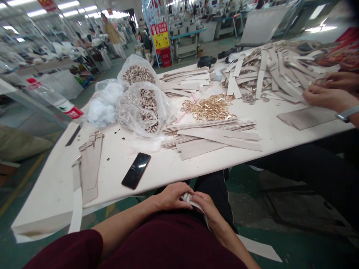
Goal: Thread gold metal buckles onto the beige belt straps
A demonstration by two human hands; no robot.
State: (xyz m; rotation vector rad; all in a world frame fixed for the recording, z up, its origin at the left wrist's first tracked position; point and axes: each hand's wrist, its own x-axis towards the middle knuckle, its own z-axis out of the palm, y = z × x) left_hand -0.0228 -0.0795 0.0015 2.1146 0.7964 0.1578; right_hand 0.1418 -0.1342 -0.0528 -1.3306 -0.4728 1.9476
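Strap [186, 197], pale and narrow, is held over the wearer's lap, nearer the body than the phone [136, 170] and to its right. The left hand [175, 196] curls around a looped part of it; the right hand [206, 207] grips it just beside, fingers bent. The phone lies on the surface [112, 179]. Left of the phone, buckled strips [89, 168] rest close together, one hanging over the edge. Right of it lie stacked flat strips [215, 140], with gold-coloured buckles [209, 107] behind them. Beyond the phone sit clear bags [126, 112] of small loops. Far to its right, a co-worker's hands [327, 98] are beside heaped straps [276, 71].
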